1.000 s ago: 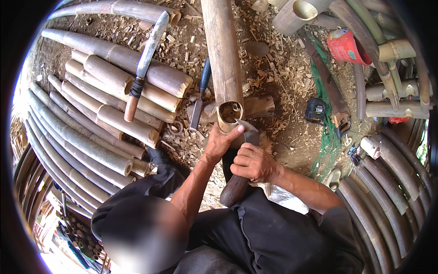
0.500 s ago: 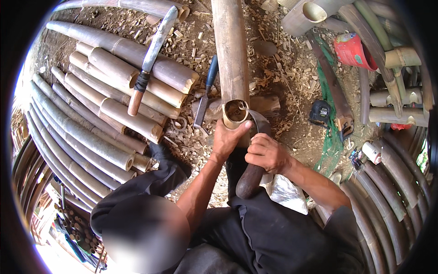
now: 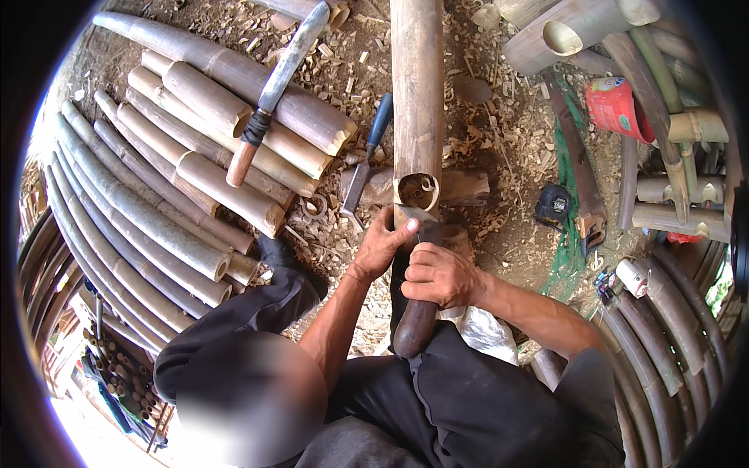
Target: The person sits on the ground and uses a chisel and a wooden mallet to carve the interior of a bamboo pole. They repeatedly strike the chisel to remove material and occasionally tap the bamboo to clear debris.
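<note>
A thick bamboo pole (image 3: 417, 86) runs away from me, its hollow cut end facing my lap. My left hand (image 3: 382, 246) is closed around the near end from the left, its thumb on the knife blade. In my right hand (image 3: 443, 274) is a knife (image 3: 415, 327) with a stout dark handle, gripped close to the blade. The handle's butt rests by my thigh. The blade lies across the lower rim of the cut end, its edge partly hidden by my thumb and the rim. Beneath the pole sits a short wooden block (image 3: 468, 186).
On the left, cut bamboo lengths (image 3: 226, 195) lie in rows, a long knife (image 3: 281, 82) on top. A blue-handled chisel (image 3: 367, 160) is left of the pole. To the right are a tape measure (image 3: 552, 204), a handsaw (image 3: 589, 210) and a red bucket (image 3: 616, 108). Wood chips litter the ground.
The knife has come back toward me: its blade has left the right side of the opening and now crosses the lower rim. The whole view has shifted slightly, moving the scene rightward.
</note>
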### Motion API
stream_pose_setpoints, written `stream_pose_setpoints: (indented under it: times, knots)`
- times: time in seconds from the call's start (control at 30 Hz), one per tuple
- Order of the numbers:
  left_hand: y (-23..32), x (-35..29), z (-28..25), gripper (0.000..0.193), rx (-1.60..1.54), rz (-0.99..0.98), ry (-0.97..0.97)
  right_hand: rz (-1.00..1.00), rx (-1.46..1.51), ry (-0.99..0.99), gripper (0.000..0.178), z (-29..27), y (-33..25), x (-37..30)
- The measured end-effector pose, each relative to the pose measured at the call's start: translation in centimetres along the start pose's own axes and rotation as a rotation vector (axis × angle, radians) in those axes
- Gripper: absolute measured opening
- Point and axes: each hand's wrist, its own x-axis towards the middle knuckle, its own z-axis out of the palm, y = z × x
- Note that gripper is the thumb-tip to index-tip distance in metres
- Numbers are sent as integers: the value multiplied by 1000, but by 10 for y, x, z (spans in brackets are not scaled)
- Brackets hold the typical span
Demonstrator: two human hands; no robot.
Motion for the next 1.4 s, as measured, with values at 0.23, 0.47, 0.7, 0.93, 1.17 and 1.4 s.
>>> stream_pose_setpoints:
  times: [0.23,0.47,0.7,0.93,1.17,1.4]
  knots:
    - [5,4,14,72,75,-22,164,-63,-187,6,10,11,22,-4]
    - [-11,2,17,74,144,138,376,153,223,275,13,-16,12,20]
    - [29,0,45,87,174,85,470,625,819,1070,8,-62,45,55]
    - [28,25,48,79,188,0,581,703,906,1083,10,-59,64,62]
    - [27,13,46,73,84,-66,559,893,948,892,10,-60,73,66]
    - [67,-50,14,42,359,139,527,700,811,699,14,-71,36,44]
